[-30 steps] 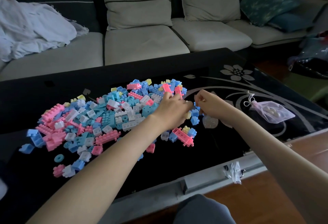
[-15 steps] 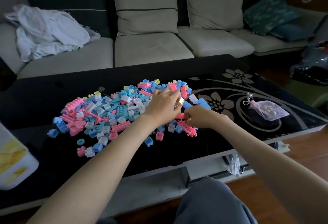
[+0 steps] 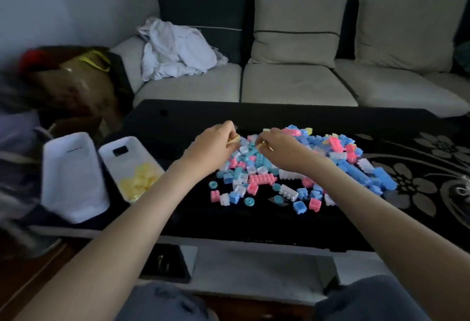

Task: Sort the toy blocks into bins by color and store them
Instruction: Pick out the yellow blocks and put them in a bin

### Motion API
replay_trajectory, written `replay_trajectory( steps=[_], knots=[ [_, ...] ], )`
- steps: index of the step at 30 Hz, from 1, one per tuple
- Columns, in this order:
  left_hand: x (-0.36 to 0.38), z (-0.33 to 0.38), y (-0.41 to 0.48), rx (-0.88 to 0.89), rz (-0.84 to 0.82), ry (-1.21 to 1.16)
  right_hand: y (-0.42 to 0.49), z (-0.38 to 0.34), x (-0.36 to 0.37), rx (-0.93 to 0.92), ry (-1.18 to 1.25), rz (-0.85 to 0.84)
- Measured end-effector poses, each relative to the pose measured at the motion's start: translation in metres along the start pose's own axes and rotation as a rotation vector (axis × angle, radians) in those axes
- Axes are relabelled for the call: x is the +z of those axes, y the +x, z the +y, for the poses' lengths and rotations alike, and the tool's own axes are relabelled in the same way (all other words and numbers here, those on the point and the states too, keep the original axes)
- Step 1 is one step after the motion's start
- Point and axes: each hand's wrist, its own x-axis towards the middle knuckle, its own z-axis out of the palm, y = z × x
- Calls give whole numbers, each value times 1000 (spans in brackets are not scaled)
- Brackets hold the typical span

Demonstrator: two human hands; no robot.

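A heap of pink, blue, white and yellow toy blocks [image 3: 300, 168] lies on the black glass table [image 3: 198, 122]. My left hand [image 3: 213, 145] hovers over the heap's left edge and pinches a yellow block [image 3: 235, 139]. My right hand [image 3: 282, 149] is over the middle of the heap, fingers curled round a small yellow block [image 3: 262, 144]. Two white bins stand at the table's left: one [image 3: 127, 153] holds yellow blocks [image 3: 140, 183], the other [image 3: 71, 175] looks bare inside.
A sofa [image 3: 292, 86] with cushions runs behind the table, with a white cloth [image 3: 175, 51] heaped on it. A brown bag [image 3: 76, 79] sits at the left. The table's right part carries a flower pattern [image 3: 419, 183]. My knees show at the bottom.
The view swung left, bringing the two white bins into sight. Both hands moved from the heap's right side to its left part, each now holding a yellow block.
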Motion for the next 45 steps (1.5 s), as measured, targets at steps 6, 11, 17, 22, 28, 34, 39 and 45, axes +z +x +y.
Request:
replay_trajectory(
  steps=[6, 11, 17, 22, 28, 34, 39, 45],
  knots=[
    [-66, -92, -52, -482, -34, 80, 47, -118, 49, -268, 181, -90],
    [-80, -116, -77, -668, -46, 33, 61, -176, 86, -300, 326, -187],
    [-73, -120, -73, -701, -242, 82, 61, -182, 108, -331, 222, -367],
    [-49, -113, -42, -561, -113, 18, 72, -143, 97, -353, 287, -191],
    [-16, -102, 11, -428, -187, 42, 106, -53, 80, -108, 132, -121],
    [7, -121, 73, -449, -344, 103, 165, 0, 64, 65, 13, -141],
    [26, -147, 109, -424, -572, 198, 211, 21, 75, -4, -79, -340],
    [37, -166, 119, -355, -612, 177, 229, 28, 82, -149, -18, -603]
  ],
)
